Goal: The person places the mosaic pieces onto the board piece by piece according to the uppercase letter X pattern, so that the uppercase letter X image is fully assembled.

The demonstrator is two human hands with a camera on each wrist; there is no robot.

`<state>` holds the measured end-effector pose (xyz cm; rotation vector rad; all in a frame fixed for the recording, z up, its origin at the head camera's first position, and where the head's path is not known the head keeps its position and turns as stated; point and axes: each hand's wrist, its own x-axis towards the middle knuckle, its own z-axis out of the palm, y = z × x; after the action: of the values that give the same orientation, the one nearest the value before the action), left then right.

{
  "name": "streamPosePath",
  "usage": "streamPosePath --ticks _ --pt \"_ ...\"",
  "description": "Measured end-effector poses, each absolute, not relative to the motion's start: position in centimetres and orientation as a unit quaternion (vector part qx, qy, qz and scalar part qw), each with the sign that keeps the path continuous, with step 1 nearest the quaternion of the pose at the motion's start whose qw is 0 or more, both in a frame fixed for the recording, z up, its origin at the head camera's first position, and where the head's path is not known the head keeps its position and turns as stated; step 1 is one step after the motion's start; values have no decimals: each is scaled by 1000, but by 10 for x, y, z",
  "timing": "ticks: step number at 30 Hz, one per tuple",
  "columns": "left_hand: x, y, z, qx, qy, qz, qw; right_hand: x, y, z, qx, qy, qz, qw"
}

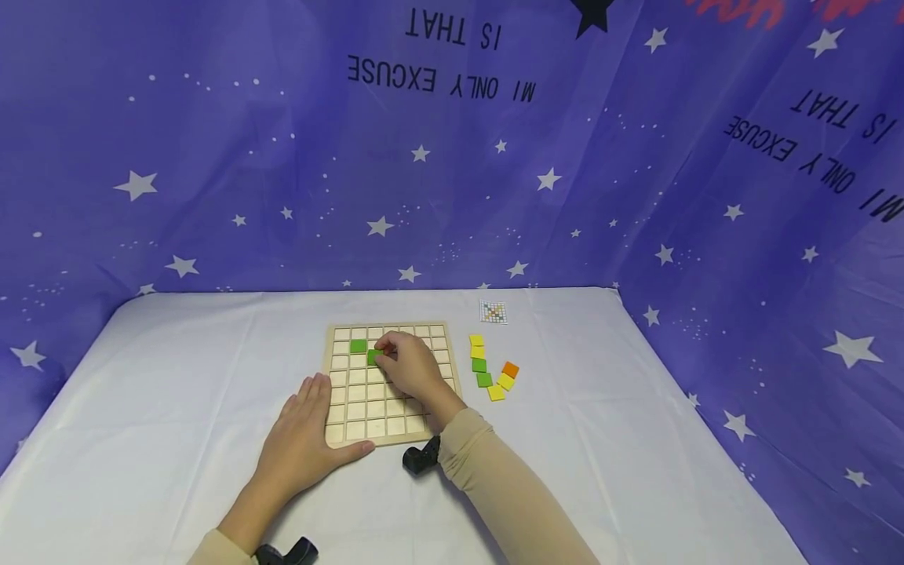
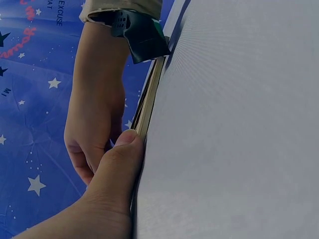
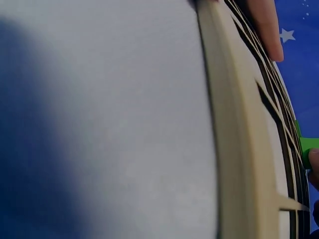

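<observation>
A square wooden grid board (image 1: pixel 376 426) lies on the white table. My left hand (image 1: pixel 298 439) rests at its near left corner, fingers straight along the left edge and thumb along the near edge. Over the upper middle cells, my right hand (image 1: pixel 412 367) pinches a green square tile (image 1: pixel 373 358). That tile (image 3: pixel 309 144) also shows at the right wrist view's edge, against a fingertip. Another green tile (image 1: pixel 358 346) sits in a cell up and to the left. A small orange patch shows by the right fingertips, mostly hidden by the hand.
Right of the board lie loose yellow tiles (image 1: pixel 477 351), green tiles (image 1: pixel 479 366) and an orange tile (image 1: pixel 511 369). A small card with a coloured grid pattern (image 1: pixel 493 312) lies behind them. Blue star-printed cloth (image 1: pixel 381 180) hangs behind and at the right.
</observation>
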<state>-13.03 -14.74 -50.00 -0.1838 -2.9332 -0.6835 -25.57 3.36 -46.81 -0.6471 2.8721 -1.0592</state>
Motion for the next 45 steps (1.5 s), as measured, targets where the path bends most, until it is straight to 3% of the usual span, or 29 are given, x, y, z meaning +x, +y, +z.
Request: streamPosePath --ticks 28,45 --pt "-129 -146 -504 -62 -968 -233 63 -248 44 -469 -232 941 -246 3" --pt "-131 -147 -502 -62 -968 -235 65 -244 150 -450 -198 937 -288 -7"
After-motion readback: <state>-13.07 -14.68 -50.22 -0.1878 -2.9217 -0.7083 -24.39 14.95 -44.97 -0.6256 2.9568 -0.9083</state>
